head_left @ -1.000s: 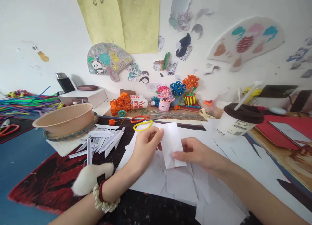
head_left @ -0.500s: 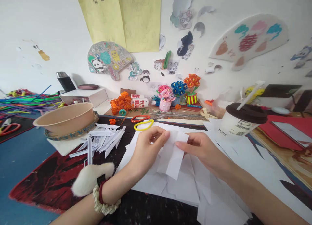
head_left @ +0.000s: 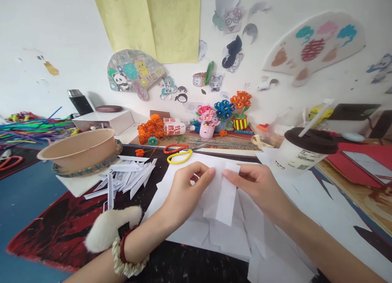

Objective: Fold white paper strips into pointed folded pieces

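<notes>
A small white paper strip (head_left: 226, 205) with a lengthwise crease hangs between my two hands. My left hand (head_left: 191, 189) pinches its upper left edge between thumb and fingers. On the other side my right hand (head_left: 249, 181) grips the upper right edge, thumb in front and fingers behind. Below the strip lie overlapping sheets of white paper (head_left: 228, 240). To the left is a loose pile of narrow folded paper strips (head_left: 134, 174). A white fluffy object (head_left: 105, 230) rests beside my left wrist.
Scissors with red and yellow handles (head_left: 180, 156) lie beyond my hands. A peach-coloured basin (head_left: 78, 150) stands at left, a lidded cup with a straw (head_left: 301, 156) at right. Along the wall are pots of craft flowers (head_left: 207, 123) and a bunch of orange flowers (head_left: 150, 128).
Both hands have shifted slightly right within the picture, still holding the paper strip. The strip now faces me a little straighter. The camera view has moved a little.
</notes>
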`<state>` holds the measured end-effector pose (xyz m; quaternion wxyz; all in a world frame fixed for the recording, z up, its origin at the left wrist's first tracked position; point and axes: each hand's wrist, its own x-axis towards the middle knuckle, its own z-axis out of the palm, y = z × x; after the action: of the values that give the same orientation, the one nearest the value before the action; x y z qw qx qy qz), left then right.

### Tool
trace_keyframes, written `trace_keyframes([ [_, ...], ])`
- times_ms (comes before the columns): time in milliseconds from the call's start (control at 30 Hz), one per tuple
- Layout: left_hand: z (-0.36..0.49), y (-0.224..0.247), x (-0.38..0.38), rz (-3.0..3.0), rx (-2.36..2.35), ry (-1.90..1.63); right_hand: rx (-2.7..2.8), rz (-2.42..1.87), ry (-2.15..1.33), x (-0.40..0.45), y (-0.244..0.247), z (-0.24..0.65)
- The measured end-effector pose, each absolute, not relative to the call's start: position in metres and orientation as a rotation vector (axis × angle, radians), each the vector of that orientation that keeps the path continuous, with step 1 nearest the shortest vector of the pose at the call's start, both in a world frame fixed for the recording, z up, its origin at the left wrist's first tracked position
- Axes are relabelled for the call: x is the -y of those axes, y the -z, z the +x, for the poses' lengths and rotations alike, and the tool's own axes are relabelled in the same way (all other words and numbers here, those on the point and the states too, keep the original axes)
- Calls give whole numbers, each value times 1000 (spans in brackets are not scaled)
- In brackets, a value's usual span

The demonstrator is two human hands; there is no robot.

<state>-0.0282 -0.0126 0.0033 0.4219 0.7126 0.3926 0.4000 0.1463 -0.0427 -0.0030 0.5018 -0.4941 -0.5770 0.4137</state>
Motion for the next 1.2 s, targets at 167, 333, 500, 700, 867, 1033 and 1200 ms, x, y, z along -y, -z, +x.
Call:
trace_keyframes([
  [167,-30,-5,14,1922,-1035,-1123,1420,-1198,-1006,43,2,146],
  [333,-30,-6,20,1993,-1058,-1259,1530,-1166,-1082,46,-2,143],
  [500,-30,-5,21,1986,-1050,-1273,1584,-1240,-1068,48,-2,143],
  [700,-30,-4,24,2223,-1031,-1395,1555,-1182,-1097,48,-1,142],
  [867,-31,0,25,2508,-943,-1551,1566,-1121,-1092,48,-3,142],
  [1033,-37,5,21,2693,-937,-1553,1526,-1127,-1078,49,-2,143],
  [1200,-36,4,21,2755,-893,-1557,1503,-1137,-1043,49,-3,144],
])
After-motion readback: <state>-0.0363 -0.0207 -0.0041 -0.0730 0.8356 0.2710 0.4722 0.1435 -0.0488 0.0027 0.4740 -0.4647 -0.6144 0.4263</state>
